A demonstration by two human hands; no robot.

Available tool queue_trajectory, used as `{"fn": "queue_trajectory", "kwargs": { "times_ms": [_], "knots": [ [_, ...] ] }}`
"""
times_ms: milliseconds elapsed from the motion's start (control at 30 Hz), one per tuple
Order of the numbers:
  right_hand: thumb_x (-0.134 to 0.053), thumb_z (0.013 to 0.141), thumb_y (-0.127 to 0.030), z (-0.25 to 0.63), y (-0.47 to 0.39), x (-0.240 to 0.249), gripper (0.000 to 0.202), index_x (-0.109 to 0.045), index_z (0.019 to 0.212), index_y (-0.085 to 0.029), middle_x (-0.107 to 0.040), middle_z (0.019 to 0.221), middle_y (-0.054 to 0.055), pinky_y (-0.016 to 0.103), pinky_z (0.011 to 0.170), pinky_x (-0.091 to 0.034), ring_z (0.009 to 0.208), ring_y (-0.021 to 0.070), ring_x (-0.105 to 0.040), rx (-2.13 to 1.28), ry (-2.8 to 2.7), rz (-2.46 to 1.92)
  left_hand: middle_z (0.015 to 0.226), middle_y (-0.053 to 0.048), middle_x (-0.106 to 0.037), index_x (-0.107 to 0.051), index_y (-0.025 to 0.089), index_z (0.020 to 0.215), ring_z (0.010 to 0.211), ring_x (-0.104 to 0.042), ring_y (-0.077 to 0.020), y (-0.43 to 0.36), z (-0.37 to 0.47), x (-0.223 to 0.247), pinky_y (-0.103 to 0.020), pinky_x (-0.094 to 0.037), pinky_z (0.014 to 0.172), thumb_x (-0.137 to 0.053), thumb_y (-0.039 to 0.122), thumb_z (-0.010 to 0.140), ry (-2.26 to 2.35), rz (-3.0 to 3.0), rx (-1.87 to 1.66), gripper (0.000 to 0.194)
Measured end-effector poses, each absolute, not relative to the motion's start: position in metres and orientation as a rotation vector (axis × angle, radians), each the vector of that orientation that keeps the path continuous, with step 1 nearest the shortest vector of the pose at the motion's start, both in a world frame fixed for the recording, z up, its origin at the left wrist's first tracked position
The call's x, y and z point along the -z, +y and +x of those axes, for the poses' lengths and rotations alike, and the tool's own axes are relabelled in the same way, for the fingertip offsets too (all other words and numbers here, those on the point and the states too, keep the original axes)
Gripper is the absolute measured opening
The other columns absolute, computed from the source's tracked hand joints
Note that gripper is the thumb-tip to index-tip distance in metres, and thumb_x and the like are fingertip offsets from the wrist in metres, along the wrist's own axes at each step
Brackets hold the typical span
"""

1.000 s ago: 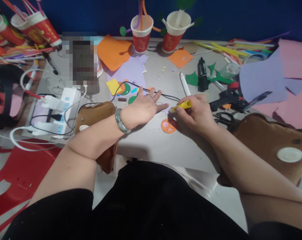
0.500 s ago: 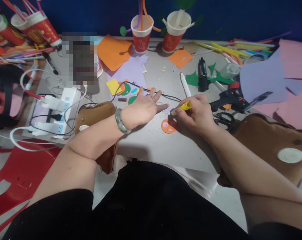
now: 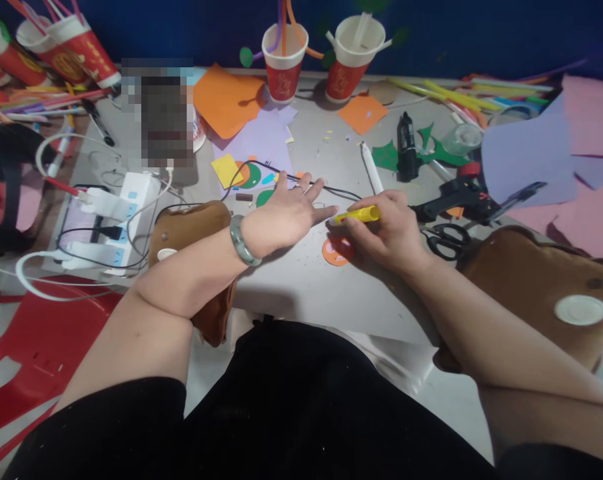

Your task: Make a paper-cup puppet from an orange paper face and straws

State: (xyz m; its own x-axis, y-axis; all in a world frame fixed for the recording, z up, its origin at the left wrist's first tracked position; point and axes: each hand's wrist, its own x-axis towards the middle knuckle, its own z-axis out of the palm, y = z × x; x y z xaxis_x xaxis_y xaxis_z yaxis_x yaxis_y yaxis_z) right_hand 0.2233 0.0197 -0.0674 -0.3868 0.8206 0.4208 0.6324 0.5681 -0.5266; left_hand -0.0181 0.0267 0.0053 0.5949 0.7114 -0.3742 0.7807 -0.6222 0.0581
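Pinching a yellow marker [image 3: 364, 215] between the thumb and fingers of the right hand [image 3: 394, 230], slanting it low over the middle of the bench [image 3: 306, 287] and aiming its narrow end toward the left hand [image 3: 284, 217]. Spreading the fingers of the left hand, palm down, and stretching one close to that narrow end, touching or just apart being impossible to tell. Wearing a green bangle [image 3: 244, 241] on the left wrist.

Working just above an orange disc [image 3: 337, 261] bearing pink shapes and lying flat near the right thumb. Overlapping a black cable [image 3: 254, 162] with the left fingers in this view, beside a green disc [image 3: 252, 175], a yellow square [image 3: 226, 171] and a sheet of purple paper [image 3: 251, 141].

Facing a white pen [image 3: 372, 171] lying beyond the right hand, near a black marker [image 3: 407, 150] and a jagged green scrap [image 3: 385, 159]. Having a pair of black scissors [image 3: 450, 243] and a glue gun [image 3: 451, 199] lying to the right of the right hand, with purple and pink sheets [image 3: 524, 147] spreading farther out.

Looking toward two red-and-white cups [image 3: 284, 77] standing upright at the back, holding straws and rising against a blue panel [image 3: 431, 33], with orange paper [image 3: 226, 100] lying near the left one. Showing at far left a white power strip [image 3: 138, 193], tilted red cups [image 3: 84, 53] and, below the bench, a red chair [image 3: 56, 320].
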Motion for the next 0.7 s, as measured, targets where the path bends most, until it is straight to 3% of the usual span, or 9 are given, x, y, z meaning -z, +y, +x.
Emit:
{"fn": "queue_trajectory", "kwargs": {
  "times_ms": [133,300,400,600,700],
  "knots": [
    [-0.063,0.099,-0.047,0.219,0.021,0.069,0.02,-0.071,0.099,-0.028,-0.074,0.078,0.005,0.058,0.101,-0.058,0.077,0.0286,-0.068,-0.462,-2.203,-1.189,0.191,-0.019,-0.022,-0.042,0.034,0.177,0.177,-0.023,-0.0454,0.027,-0.017,-0.009,-0.08,-0.025,0.132,-0.03,0.009,0.111,1.232,2.6,0.542,0.072],
    [-0.064,0.098,-0.047,0.219,0.022,0.069,0.019,-0.071,0.098,-0.029,-0.077,0.084,0.006,0.058,0.1,-0.057,0.079,0.0291,-0.07,-0.458,-2.187,-1.18,0.189,-0.019,-0.026,-0.044,0.033,0.176,0.175,-0.028,-0.045,0.026,-0.018,-0.01,-0.08,-0.028,0.132,-0.026,0.01,0.112,1.21,2.613,0.479,0.071],
    [-0.067,0.095,-0.043,0.22,0.022,0.069,0.014,-0.07,0.095,-0.03,-0.073,0.077,0.004,0.058,0.101,-0.057,0.076,0.0282,-0.069,-0.46,-2.21,-1.196,0.19,-0.018,-0.025,-0.044,0.034,0.176,0.176,-0.026,-0.0448,0.027,-0.019,-0.004,-0.081,-0.026,0.133,-0.03,0.01,0.112,1.227,2.611,0.476,0.069],
    [-0.066,0.096,-0.045,0.227,0.017,0.065,0.017,-0.068,0.094,-0.029,-0.075,0.084,0.011,0.058,0.088,-0.061,0.101,0.038,-0.071,-0.357,-2.082,-1.271,0.188,-0.021,-0.028,-0.046,0.035,0.175,0.175,-0.029,-0.047,0.027,-0.021,0.001,-0.084,-0.028,0.13,-0.035,0.008,0.11,1.209,2.648,0.411,0.072],
    [-0.065,0.099,-0.045,0.225,0.018,0.065,0.018,-0.07,0.098,-0.027,-0.077,0.09,0.011,0.059,0.095,-0.06,0.094,0.0346,-0.071,-0.378,-2.111,-1.212,0.189,-0.022,-0.027,-0.046,0.034,0.175,0.175,-0.029,-0.0466,0.026,-0.021,-0.002,-0.083,-0.029,0.13,-0.032,0.007,0.11,1.22,2.645,0.436,0.073]
  ]
}}
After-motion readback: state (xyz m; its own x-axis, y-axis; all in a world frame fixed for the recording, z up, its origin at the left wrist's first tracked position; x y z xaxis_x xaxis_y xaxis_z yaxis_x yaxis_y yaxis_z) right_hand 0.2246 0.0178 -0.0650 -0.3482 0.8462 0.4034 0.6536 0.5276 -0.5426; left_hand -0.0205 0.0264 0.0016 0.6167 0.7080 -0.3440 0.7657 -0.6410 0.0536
